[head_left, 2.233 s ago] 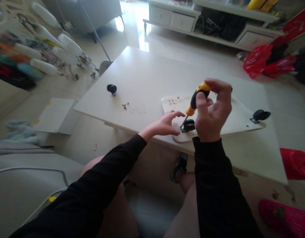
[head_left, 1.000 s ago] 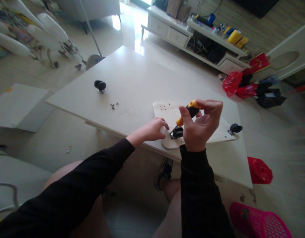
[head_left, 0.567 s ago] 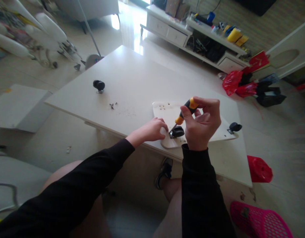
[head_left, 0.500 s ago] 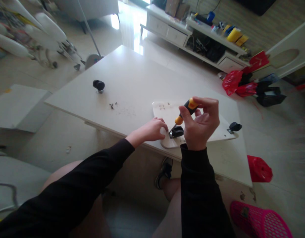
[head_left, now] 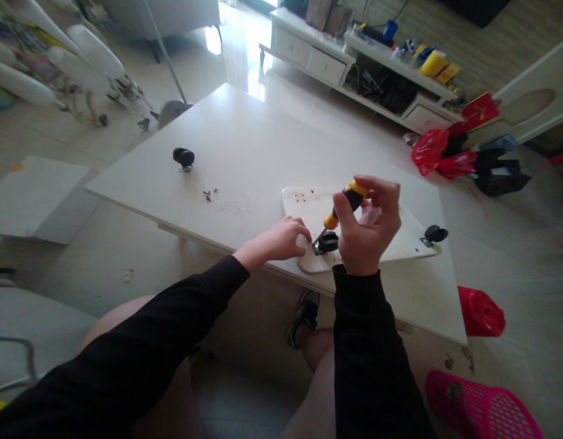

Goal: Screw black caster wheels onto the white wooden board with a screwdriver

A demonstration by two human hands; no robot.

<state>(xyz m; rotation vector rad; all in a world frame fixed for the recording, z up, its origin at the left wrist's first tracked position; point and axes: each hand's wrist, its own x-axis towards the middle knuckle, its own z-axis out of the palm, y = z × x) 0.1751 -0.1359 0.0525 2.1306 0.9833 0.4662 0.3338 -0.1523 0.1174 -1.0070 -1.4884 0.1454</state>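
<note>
My right hand (head_left: 370,222) is closed around the yellow-and-black handle of a screwdriver (head_left: 353,198), which slants down to the left. Its tip meets the metal plate of a black caster (head_left: 327,242) on a white board (head_left: 318,263) with rounded corners. Close by the tip, my left hand (head_left: 288,239) has its thumb and fingers curled together at the board's edge; what they pinch, if anything, is too small to see. A second caster (head_left: 434,234) sits at the board's right end. Small holes show at the board's upper left corner.
The board lies on a white table (head_left: 245,134). A loose caster (head_left: 184,158) and several small screws (head_left: 209,195) rest on its left part. A pink basket (head_left: 480,405) and a red bag (head_left: 481,312) are on the floor at right. A white box (head_left: 39,198) stands at left.
My right hand has shifted slightly on the screwdriver handle, its fingers turned a little. My left hand, the board and the caster stay in place.
</note>
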